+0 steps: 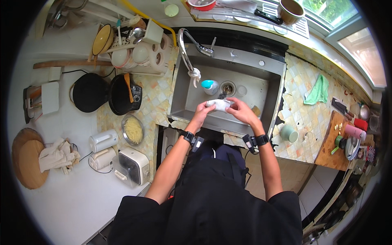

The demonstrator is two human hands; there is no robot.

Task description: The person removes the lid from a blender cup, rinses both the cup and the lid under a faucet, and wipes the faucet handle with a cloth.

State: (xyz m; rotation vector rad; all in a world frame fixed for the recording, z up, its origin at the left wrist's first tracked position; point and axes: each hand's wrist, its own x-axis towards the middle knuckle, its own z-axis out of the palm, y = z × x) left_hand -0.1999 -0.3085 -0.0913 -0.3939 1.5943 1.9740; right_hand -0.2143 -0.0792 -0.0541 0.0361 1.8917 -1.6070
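Over the front of a stainless steel sink [193, 101], my left hand [200, 113] and my right hand [242, 111] hold a folded whitish cloth [218, 105] between them. The left fingers grip its left end, and the right fingers pinch the other end. Just beyond the cloth lies a dark scrubber [222, 96], partly hidden by it. A white bottle with a turquoise top [210, 87] is in the basin, left of the drain [228, 88]. To the right of my right hand is a yellowish sponge [255, 111].
A chrome faucet [184, 46] with a cloth tied at its spout arches over the basin's left side. On the right counter are a green cloth [317, 90], a pale green cup [289, 133], knives [341, 107] and a wooden cutting board [329, 144]. Leftward stands a bowl of pale shreds [133, 130].
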